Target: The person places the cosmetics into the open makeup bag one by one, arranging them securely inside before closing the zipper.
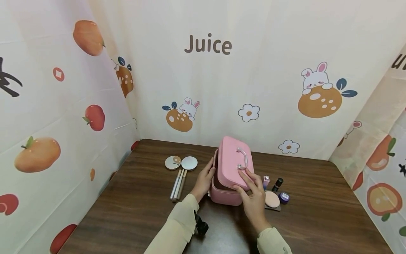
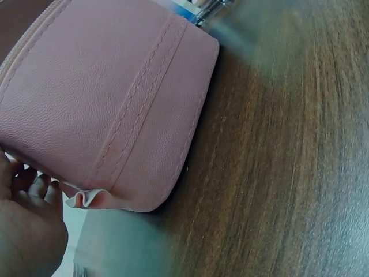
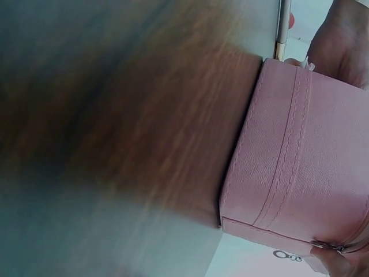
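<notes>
- head: boxy pink leather-look case [image 1: 226,196] mid-table, on dark brown wood-grain tabletop [image 1: 127,211]; pink lid [image 1: 231,165] tilted, gap on left side.
- head: left hand [image 1: 204,180] at case's left side, fingers laid along it, no clench.
- head: right hand [image 1: 253,201] grasping lid's near edge, thumb at edge, fingers on top, just beside curved silver handle [image 1: 245,158].
- head: left of case, 2 round pale discs [image 1: 189,163], slim silver-and-tan sticks [image 1: 179,185].
- head: right of case, small black tube [image 1: 278,183], round purple jar [image 1: 284,197], round beige puff [image 1: 272,199].
- left wrist: left fingers loosely bent at case wall, near pale ruffled tab [image 2: 87,199].
- right wrist: fingertip beside metal zipper pull [image 3: 327,246]; rest of right hand out of frame.
</notes>
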`<action>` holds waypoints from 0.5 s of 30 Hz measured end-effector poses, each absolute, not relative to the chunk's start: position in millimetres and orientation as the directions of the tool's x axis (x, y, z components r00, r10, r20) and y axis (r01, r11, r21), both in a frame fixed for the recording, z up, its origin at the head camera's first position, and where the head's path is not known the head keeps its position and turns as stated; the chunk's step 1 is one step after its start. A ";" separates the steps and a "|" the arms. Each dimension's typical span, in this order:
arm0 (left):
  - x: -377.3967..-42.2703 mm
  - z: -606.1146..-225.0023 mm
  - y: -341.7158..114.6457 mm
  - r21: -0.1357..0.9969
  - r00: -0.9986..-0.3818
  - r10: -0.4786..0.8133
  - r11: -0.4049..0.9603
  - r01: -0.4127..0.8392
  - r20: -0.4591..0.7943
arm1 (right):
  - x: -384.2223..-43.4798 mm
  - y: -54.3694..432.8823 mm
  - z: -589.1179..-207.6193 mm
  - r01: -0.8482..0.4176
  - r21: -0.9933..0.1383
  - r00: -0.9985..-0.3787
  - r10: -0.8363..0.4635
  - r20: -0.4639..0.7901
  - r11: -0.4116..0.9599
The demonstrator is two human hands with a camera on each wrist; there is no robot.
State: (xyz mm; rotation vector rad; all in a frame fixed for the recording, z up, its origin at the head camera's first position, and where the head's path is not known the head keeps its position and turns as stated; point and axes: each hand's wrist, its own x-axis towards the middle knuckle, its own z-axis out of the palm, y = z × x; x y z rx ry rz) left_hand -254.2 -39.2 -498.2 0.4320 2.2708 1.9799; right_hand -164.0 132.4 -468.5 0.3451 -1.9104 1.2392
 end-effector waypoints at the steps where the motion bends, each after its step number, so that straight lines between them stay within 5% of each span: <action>1: -255.0 -499.5 -38.7 0.980 -0.955 0.272 0.126 0.155 0.116 | -162.6 132.1 -465.9 -0.608 -0.636 -0.630 0.197 0.751 0.475; 15: -257.2 -497.7 -37.9 0.966 -0.954 0.268 0.182 0.186 0.133 | -159.8 136.3 -461.9 -0.563 -0.695 -0.677 0.234 0.698 0.447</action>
